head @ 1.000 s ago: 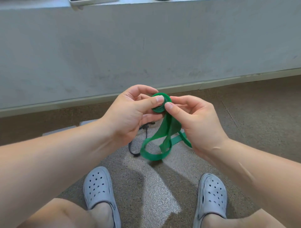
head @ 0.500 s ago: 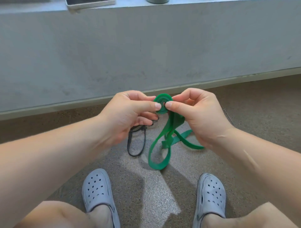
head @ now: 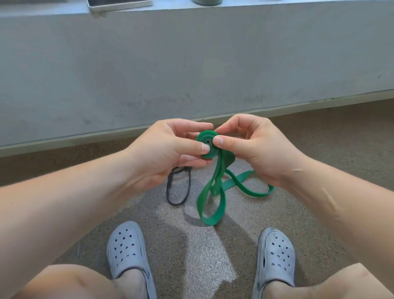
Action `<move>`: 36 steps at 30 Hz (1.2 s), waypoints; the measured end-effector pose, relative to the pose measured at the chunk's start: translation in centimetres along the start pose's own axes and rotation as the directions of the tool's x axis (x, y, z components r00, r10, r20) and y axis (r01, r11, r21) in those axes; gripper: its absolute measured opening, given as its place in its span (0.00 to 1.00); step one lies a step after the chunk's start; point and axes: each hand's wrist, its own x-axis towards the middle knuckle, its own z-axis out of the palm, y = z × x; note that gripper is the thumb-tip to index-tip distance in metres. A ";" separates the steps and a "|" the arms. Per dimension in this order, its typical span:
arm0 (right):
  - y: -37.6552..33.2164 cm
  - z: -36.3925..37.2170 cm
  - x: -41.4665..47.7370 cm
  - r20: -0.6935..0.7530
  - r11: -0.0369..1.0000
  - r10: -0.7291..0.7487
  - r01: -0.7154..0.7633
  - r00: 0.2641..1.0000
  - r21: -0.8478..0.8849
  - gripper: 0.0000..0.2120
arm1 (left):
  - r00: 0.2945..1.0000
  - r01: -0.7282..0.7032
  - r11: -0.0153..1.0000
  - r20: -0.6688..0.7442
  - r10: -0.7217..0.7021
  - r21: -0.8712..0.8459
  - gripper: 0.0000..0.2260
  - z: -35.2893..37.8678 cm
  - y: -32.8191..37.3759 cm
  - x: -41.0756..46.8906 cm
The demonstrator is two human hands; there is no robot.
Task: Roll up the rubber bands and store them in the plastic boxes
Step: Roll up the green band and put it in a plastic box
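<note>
A green rubber band (head: 207,138) is partly wound into a small coil held up in front of me. My left hand (head: 168,149) pinches the coil from the left with thumb and fingers. From the right, my right hand (head: 255,147) pinches the same coil, thumb on its face. The unrolled rest of the green band hangs down and loops on the floor below. A thin black rubber band (head: 178,190) lies on the floor under my left hand, its upper part hidden. No plastic box is in view.
I sit facing a grey concrete wall (head: 191,70) with a ledge on top bearing a flat tray (head: 119,5) and a round container (head: 206,2). My two grey clogs (head: 128,251) (head: 275,254) rest on the speckled floor (head: 213,245).
The coil has been turned further and looks slightly larger. Both hands rose a little toward the wall, and the hanging green loops shifted and spread out to the right on the floor.
</note>
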 end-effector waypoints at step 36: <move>-0.2 -2.1 0.2 0.090 0.987 -0.012 0.027 0.996 -0.157 0.08 | 0.999 -0.030 0.999 -0.023 0.030 0.022 0.08 -0.5 -0.6 0.1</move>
